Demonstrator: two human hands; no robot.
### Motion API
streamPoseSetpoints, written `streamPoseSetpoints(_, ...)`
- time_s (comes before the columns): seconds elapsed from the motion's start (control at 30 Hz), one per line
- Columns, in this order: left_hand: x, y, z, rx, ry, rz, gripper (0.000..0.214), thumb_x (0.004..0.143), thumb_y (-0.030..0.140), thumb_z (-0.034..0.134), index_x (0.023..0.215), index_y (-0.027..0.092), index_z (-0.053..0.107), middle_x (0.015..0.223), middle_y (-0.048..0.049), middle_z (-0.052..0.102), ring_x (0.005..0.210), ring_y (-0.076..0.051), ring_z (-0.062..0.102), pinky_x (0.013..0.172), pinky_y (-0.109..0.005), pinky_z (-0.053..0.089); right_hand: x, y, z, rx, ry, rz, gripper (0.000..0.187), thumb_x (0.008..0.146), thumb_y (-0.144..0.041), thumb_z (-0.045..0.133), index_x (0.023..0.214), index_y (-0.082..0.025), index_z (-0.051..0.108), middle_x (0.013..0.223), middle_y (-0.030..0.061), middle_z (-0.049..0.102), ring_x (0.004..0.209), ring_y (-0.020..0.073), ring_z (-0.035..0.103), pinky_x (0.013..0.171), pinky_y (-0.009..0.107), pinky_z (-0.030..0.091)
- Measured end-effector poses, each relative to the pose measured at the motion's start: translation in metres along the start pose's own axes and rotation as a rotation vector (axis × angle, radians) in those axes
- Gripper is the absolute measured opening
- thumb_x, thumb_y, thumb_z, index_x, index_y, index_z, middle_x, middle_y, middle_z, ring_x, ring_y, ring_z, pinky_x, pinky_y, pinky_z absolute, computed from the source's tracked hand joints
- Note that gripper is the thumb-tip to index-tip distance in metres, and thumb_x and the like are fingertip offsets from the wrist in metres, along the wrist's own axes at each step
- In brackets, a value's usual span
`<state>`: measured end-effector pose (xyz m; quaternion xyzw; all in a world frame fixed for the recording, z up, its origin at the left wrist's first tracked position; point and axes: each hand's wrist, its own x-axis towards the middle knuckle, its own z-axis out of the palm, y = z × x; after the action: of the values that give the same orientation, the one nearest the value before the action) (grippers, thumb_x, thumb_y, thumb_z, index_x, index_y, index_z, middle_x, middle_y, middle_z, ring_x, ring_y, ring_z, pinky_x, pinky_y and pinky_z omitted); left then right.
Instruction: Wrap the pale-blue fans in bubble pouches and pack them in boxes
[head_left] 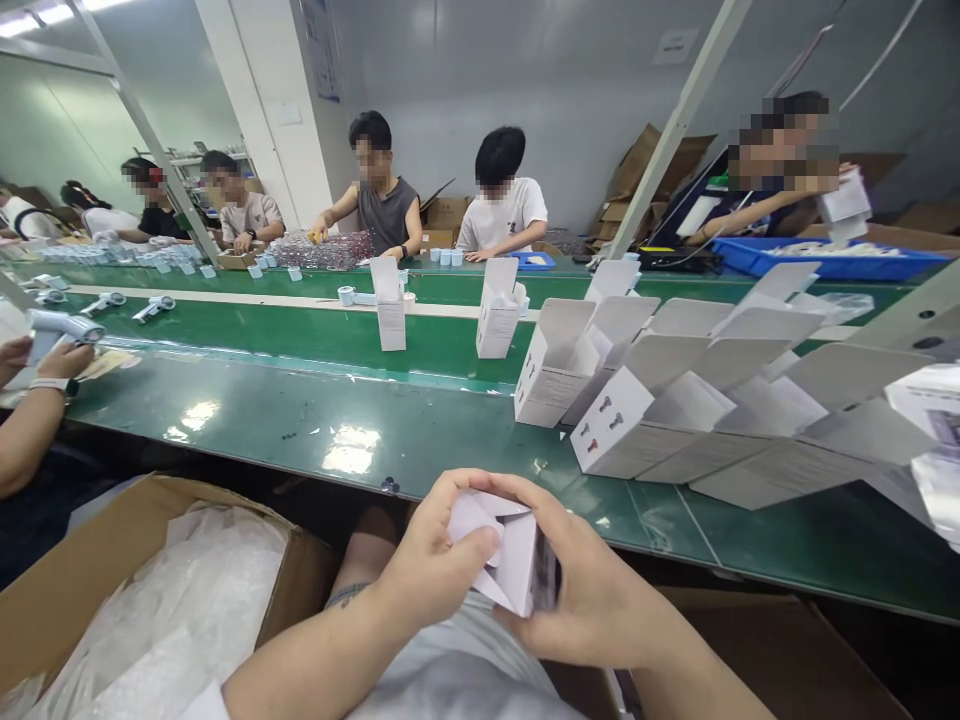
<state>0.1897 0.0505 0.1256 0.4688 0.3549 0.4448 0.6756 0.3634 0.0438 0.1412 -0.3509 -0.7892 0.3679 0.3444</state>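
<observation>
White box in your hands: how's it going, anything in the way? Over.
Left hand, right hand: both gripping white box. Box held short of green bench, gap at camera-facing end. Nothing seen blocking; open boxes on bench, rightward.

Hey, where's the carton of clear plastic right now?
The carton is at the lower left of the head view, below the near edge of the green workbench and left of your left hand.
</observation>
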Motion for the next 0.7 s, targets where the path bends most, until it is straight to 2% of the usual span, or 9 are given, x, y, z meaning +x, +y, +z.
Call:
streamPoseSetpoints(0.23,0.004,-0.004,-0.007,0.093,-0.057,0.023,0.039,0.082,0.019,0.062,0.120,0.023,0.054,0.103,-0.0033,0.064,0.081,-0.014,0.058,0.074,-0.027,0.046,-0.005,0.007,0.000,-0.133,0.029,-0.077,0.104,0.059,-0.003,0.065,0.150,-0.031,0.023,0.143,0.0071,0.052,0.120,0.0250,0.061,0.097,0.033,0.054)
streamPoseSetpoints(0.37,0.004,-0.002,-0.006,0.081,-0.105,-0.030,0.042,0.082,0.022,0.063,0.123,0.024,0.053,0.107,-0.0041,0.063,0.078,-0.014,0.056,0.069,-0.026,0.044,-0.005,0.004,-0.004,-0.108,-0.004,-0.063,0.101,0.063,-0.005,0.067,0.150,-0.032,0.022,0.137,0.0061,0.057,0.108,0.0214,0.066,0.086,0.028,0.057)
streamPoseSetpoints(0.43,0.003,0.001,-0.004,0.003,-0.116,-0.073,0.047,0.079,0.024,0.068,0.124,0.024,0.053,0.109,-0.0049,0.063,0.079,-0.014,0.056,0.067,-0.025,0.044,-0.004,0.002,-0.006,-0.090,-0.010,-0.064,0.100,0.064,-0.006,0.068,0.150,-0.032,0.023,0.135,0.0059,0.059,0.106,0.0209,0.068,0.083,0.026,0.058)
streamPoseSetpoints(0.53,0.006,0.006,-0.003,-0.249,-0.107,-0.120,0.057,0.070,0.027,0.077,0.122,0.025,0.054,0.110,-0.0051,0.064,0.082,-0.016,0.059,0.070,-0.027,0.045,-0.004,0.004,-0.008,-0.105,0.013,-0.097,0.102,0.063,-0.008,0.072,0.150,-0.030,0.022,0.141,0.0090,0.055,0.113,0.0250,0.065,0.086,0.029,0.058)
streamPoseSetpoints(0.6,0.011,0.006,-0.007,-0.388,0.010,-0.087,0.052,0.071,0.034,0.077,0.118,0.023,0.057,0.113,-0.0064,0.064,0.091,-0.019,0.061,0.077,-0.029,0.047,-0.006,0.006,-0.012,-0.130,0.037,-0.119,0.103,0.061,-0.009,0.074,0.149,-0.028,0.023,0.145,0.0111,0.051,0.121,0.0279,0.061,0.091,0.031,0.057)
streamPoseSetpoints(0.67,0.018,0.000,-0.014,-0.426,0.235,-0.068,0.039,0.078,0.042,0.072,0.108,0.020,0.060,0.111,-0.0078,0.065,0.097,-0.020,0.061,0.083,-0.031,0.047,-0.008,0.006,-0.016,-0.166,0.109,-0.161,0.101,0.063,-0.010,0.075,0.149,-0.025,0.025,0.145,0.0135,0.050,0.127,0.0292,0.057,0.099,0.034,0.054)
streamPoseSetpoints(0.7,0.022,-0.004,-0.017,-0.421,0.321,-0.114,0.037,0.080,0.047,0.069,0.104,0.019,0.061,0.106,-0.0083,0.066,0.097,-0.021,0.062,0.083,-0.031,0.047,-0.009,0.005,-0.017,-0.181,0.159,-0.207,0.100,0.065,-0.011,0.077,0.149,-0.024,0.025,0.145,0.0148,0.050,0.129,0.0296,0.055,0.104,0.037,0.051)
